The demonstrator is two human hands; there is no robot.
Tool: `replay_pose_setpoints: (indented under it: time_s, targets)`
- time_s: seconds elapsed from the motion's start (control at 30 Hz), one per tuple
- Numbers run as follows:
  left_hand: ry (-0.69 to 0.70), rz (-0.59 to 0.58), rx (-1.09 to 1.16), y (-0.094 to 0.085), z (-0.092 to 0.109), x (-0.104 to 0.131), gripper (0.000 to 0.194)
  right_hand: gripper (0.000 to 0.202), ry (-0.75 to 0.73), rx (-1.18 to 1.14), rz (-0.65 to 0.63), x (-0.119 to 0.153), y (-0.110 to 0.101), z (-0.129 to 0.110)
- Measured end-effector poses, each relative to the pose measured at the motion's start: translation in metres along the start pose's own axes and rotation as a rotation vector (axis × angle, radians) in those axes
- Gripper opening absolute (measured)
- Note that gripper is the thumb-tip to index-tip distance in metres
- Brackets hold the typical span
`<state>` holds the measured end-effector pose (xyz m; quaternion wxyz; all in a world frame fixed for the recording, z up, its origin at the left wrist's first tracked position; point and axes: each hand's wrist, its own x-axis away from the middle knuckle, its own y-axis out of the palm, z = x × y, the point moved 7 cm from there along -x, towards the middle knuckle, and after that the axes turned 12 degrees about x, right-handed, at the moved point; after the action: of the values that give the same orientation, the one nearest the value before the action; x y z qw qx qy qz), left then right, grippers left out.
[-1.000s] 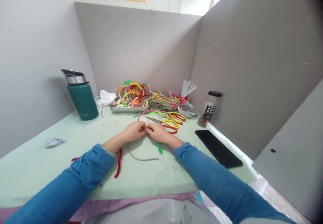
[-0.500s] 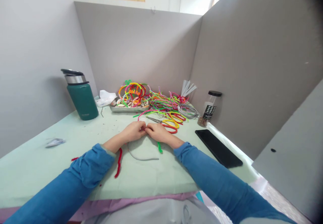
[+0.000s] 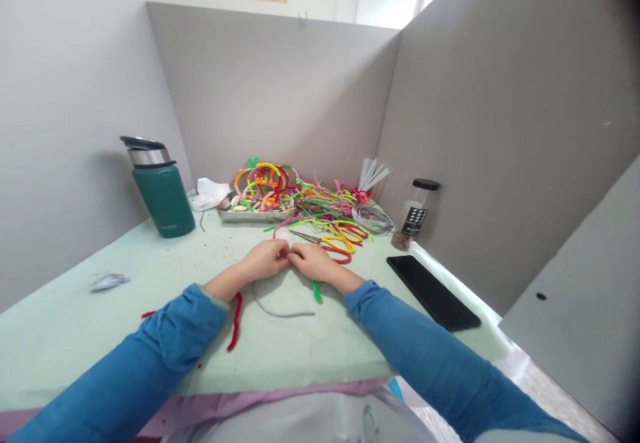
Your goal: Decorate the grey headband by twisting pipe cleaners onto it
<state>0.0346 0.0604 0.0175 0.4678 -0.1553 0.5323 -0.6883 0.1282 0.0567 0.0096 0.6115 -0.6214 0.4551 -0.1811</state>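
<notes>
My left hand [image 3: 267,258] and my right hand [image 3: 311,261] meet over the middle of the table, fingertips pinched together. What they hold between them is too small and hidden to name. A thin grey cord [image 3: 285,315] curves on the cloth just below my left hand. Under my right hand a short green fuzzy piece [image 3: 317,292] lies on the table. Beside my left sleeve rests a red fuzzy strip [image 3: 235,322]. Scissors with yellow handles [image 3: 330,241] lie beyond my right hand, among coloured fuzzy stems.
At the back stand a metal tray [image 3: 257,216] of bits and fuzzy rings and a pile of coloured stems [image 3: 325,198]. A green bottle [image 3: 164,200] is left; a clear jar [image 3: 414,216] and black phone [image 3: 433,292] are right. Grey partitions enclose the table.
</notes>
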Motion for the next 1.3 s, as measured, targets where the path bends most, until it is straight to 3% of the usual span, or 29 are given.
replay_pose_setpoints:
  time_s: [1.3]
  targets:
    - [-0.001,-0.016,-0.021,0.0004,0.0003,0.0003,0.015,0.021,-0.015,-0.003,0.003,0.0005,0.0009,-0.0016]
